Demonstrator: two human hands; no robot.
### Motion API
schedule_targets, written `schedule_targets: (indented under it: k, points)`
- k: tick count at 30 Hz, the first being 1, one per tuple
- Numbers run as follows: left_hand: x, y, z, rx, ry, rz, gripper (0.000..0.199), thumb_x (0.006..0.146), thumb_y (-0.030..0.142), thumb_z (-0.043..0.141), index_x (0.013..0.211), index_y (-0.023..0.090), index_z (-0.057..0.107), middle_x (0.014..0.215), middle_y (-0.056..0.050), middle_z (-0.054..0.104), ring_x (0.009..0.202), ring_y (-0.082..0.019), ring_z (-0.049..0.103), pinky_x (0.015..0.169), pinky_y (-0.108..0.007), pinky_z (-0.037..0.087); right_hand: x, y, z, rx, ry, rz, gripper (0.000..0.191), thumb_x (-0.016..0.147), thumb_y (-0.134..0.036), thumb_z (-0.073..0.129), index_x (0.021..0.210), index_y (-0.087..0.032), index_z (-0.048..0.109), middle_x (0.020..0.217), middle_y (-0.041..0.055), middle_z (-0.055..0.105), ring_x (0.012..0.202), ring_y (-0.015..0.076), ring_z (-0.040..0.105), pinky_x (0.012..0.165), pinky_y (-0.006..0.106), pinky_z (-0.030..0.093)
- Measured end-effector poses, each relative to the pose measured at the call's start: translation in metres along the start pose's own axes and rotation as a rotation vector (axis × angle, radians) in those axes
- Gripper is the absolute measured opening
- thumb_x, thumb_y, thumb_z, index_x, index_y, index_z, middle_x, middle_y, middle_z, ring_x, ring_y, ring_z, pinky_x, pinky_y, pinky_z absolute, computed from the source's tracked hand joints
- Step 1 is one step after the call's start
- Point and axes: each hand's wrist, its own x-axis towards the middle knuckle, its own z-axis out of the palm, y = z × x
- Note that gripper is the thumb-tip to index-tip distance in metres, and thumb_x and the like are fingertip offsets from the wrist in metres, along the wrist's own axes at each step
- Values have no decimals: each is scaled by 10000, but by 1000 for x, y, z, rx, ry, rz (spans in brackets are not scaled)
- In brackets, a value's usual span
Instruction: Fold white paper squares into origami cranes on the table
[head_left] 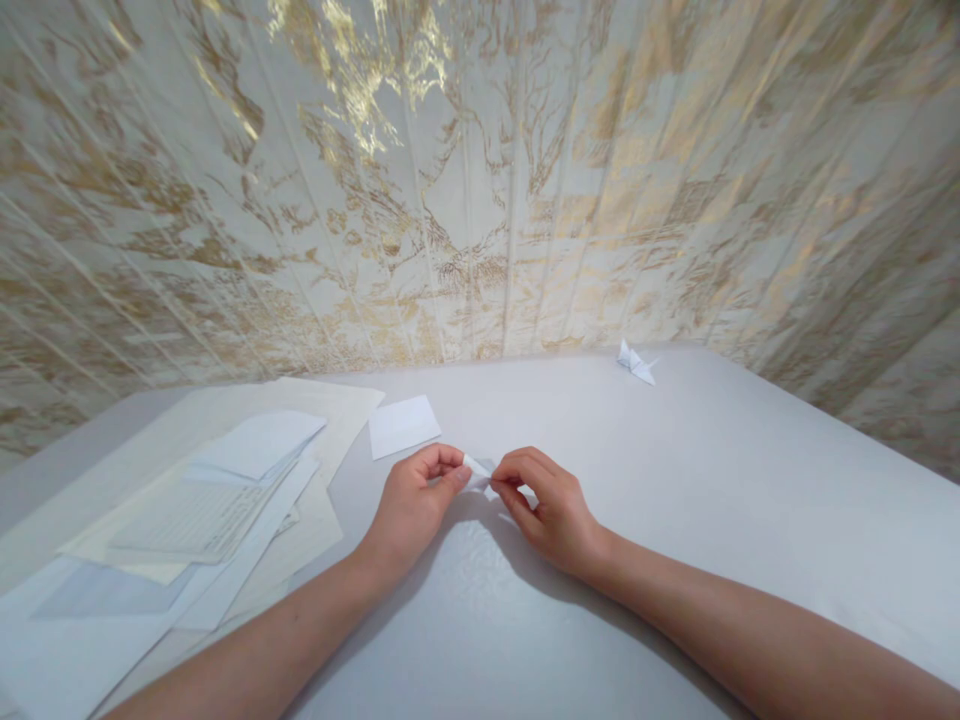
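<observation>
A small piece of folded white paper (477,474) is held between my two hands, just above the table. My left hand (420,500) pinches its left end between thumb and fingers. At the other end, the fingertips of my right hand (551,505) are closed on a narrow tip of the same paper. The fingers hide part of the folds. Just beyond my left hand lies a flat white sheet (405,425), roughly rectangular.
A folded paper crane (636,362) rests near the back edge of the white table (712,480). Several loose papers (217,500), some with writing, lie overlapping on the left. Behind the table rises a wall covering (465,200) with a gold pattern.
</observation>
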Motion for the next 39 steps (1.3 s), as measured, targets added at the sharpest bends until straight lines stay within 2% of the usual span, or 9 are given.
schedule_targets:
  k: [5,10,16,24,27,29,32,35,39]
  points:
    - [-3,3,5,-165,27,-63,192,601,232,639,690,187,475,538,62,576,487,-79,469,517,-193,343,0,0,0,-17,-2,-44,132,802,-67,458,811,-182,522,743,49,569,690,143,542,603,237,469]
    - [-4,5,7,-253,17,-145,242,547,216,660,661,185,449,499,79,551,471,-73,460,506,-184,328,-1,2,0,-45,-16,-93,137,823,-74,447,833,-185,528,768,58,580,712,145,552,622,242,479]
    - [-3,6,5,-189,68,-131,215,509,215,685,584,165,489,480,81,500,475,-65,410,503,-191,307,0,1,-4,-145,-50,-169,132,852,-89,433,862,-175,532,798,77,597,737,150,571,631,239,492]
    - [0,1,4,-46,44,-72,149,584,294,640,565,147,620,538,13,576,530,-112,460,556,-250,351,2,0,-8,-201,-47,-225,141,845,-86,430,884,-173,533,810,85,606,735,154,580,628,242,500]
    - [-1,0,2,100,46,48,153,646,305,603,605,168,659,609,-6,631,586,-144,512,599,-277,392,2,0,-7,-163,-32,-191,140,835,-81,438,867,-176,535,802,77,604,743,152,576,636,246,499]
    - [-2,-1,0,225,53,206,138,678,285,588,635,189,677,678,-17,665,676,-172,557,672,-301,419,2,0,-6,-110,-2,-127,130,818,-82,455,837,-179,539,771,61,596,713,143,568,620,241,494]
    - [-3,-3,-3,434,63,494,86,696,248,615,708,213,692,755,-26,684,797,-198,572,772,-342,416,3,-1,-3,-15,60,53,98,794,-104,486,765,-176,547,704,36,583,630,124,557,573,227,486]
    - [-2,-7,-6,649,89,721,100,742,231,611,802,226,691,781,-30,679,806,-197,558,766,-354,400,4,-3,0,91,85,251,76,784,-156,513,719,-172,549,654,21,588,579,119,576,547,227,491]
    - [0,-10,-9,784,103,853,156,818,218,529,864,218,678,768,-34,666,772,-184,543,722,-344,379,4,-4,4,237,78,419,82,766,-224,534,700,-176,538,600,11,598,536,129,600,507,234,488]
